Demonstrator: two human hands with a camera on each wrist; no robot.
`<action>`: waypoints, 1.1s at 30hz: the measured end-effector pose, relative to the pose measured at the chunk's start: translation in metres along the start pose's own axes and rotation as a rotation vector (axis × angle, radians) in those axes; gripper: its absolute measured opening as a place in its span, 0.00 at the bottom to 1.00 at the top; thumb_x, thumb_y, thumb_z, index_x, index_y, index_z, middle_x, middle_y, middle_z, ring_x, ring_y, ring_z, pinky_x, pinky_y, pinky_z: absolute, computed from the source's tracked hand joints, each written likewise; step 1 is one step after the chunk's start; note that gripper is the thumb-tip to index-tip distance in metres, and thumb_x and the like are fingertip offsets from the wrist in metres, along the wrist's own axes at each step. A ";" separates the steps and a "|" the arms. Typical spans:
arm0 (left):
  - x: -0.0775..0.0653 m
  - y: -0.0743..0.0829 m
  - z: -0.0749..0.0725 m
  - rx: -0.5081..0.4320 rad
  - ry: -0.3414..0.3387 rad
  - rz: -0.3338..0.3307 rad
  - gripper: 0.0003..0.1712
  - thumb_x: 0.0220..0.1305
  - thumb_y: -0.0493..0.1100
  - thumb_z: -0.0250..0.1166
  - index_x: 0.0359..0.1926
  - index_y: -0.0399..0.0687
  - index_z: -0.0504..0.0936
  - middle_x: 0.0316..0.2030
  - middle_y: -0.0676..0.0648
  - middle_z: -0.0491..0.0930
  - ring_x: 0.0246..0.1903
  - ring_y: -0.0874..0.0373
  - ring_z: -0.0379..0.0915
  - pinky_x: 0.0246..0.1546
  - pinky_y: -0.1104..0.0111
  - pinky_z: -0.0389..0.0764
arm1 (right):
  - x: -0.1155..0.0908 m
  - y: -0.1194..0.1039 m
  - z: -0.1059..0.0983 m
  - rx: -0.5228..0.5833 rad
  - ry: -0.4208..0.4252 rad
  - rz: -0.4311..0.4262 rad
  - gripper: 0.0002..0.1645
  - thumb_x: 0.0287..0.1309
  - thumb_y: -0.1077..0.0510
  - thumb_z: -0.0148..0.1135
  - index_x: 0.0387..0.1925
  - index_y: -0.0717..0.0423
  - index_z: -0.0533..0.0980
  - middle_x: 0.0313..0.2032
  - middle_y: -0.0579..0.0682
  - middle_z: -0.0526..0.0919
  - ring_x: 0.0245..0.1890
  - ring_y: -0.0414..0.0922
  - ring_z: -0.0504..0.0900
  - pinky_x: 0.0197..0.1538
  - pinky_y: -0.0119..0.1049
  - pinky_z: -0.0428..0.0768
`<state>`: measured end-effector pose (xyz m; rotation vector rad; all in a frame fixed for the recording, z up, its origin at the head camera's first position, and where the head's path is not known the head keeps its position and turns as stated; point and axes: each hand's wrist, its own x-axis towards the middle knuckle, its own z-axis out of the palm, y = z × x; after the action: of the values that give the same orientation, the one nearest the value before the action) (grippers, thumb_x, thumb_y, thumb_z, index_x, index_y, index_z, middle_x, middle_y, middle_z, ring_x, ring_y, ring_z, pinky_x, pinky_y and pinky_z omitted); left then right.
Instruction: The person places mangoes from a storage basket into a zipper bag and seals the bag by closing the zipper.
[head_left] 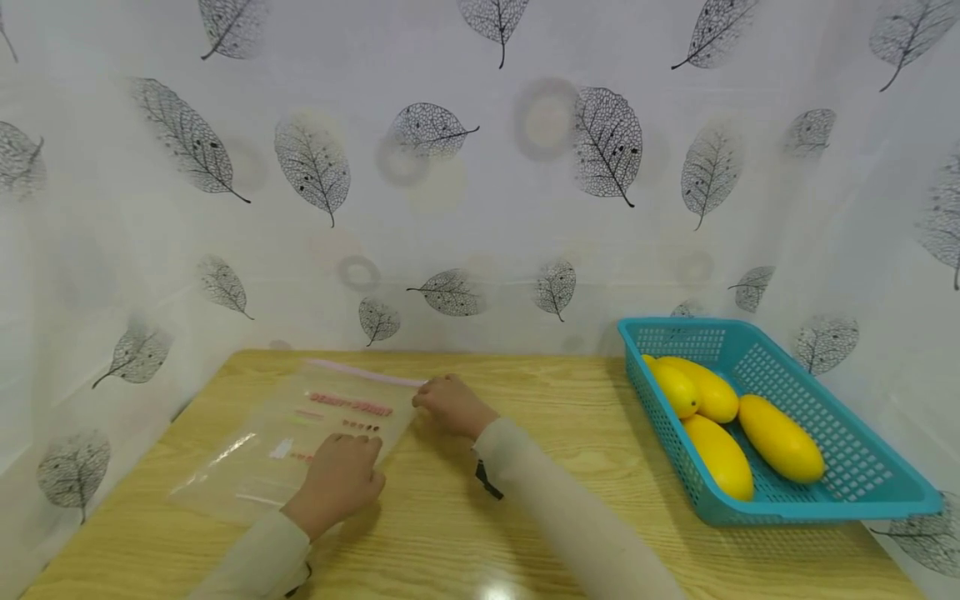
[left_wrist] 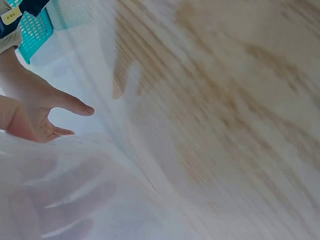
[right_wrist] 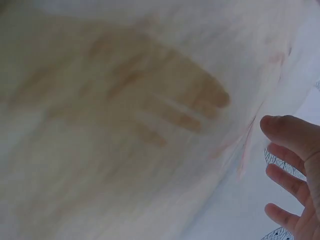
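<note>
A clear plastic zip bag [head_left: 255,442] with a pink top strip [head_left: 367,372] and red print lies spread on the left of the wooden table. My left hand [head_left: 339,482] rests over its near right part. Through the cloudy film in the left wrist view, that hand's fingers [left_wrist: 75,205] show long and extended. At the right end of the pink strip, my right hand [head_left: 456,406] touches the bag's corner. In the right wrist view this hand [right_wrist: 300,170] has its thumb apart from spread, relaxed fingers, right beside the bag's edge.
A turquoise perforated basket [head_left: 847,510] stands at the table's right side. Several yellow, mango-like fruits [head_left: 780,439] lie in it, mostly toward its left. A white curtain [head_left: 480,225] with dark leaf prints hangs behind the table [head_left: 585,433] and along its sides.
</note>
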<state>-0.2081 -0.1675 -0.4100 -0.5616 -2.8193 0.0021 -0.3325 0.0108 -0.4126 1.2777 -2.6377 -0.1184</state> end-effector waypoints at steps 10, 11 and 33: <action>-0.001 -0.003 -0.002 -0.006 0.099 0.150 0.09 0.42 0.41 0.61 0.18 0.52 0.67 0.14 0.57 0.65 0.22 0.57 0.73 0.41 0.58 0.76 | -0.012 0.022 0.006 -0.075 0.087 -0.013 0.13 0.48 0.54 0.67 0.40 0.44 0.82 0.42 0.43 0.85 0.43 0.41 0.81 0.49 0.38 0.74; -0.001 -0.004 -0.001 -0.005 0.107 0.163 0.10 0.41 0.41 0.61 0.18 0.52 0.65 0.14 0.57 0.63 0.21 0.59 0.71 0.40 0.58 0.76 | -0.013 0.024 0.007 -0.081 0.091 -0.016 0.12 0.49 0.55 0.67 0.39 0.44 0.82 0.41 0.42 0.85 0.42 0.41 0.81 0.49 0.38 0.74; 0.017 0.013 -0.018 0.094 0.216 0.185 0.23 0.45 0.61 0.67 0.30 0.47 0.76 0.29 0.49 0.76 0.36 0.50 0.73 0.49 0.54 0.73 | -0.055 -0.005 -0.020 -0.257 0.390 -0.184 0.05 0.49 0.52 0.65 0.20 0.41 0.80 0.23 0.35 0.82 0.29 0.37 0.79 0.46 0.37 0.76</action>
<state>-0.2137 -0.1503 -0.3887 -0.7500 -2.5356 0.1021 -0.2915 0.0510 -0.4018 1.2992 -2.1027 -0.2063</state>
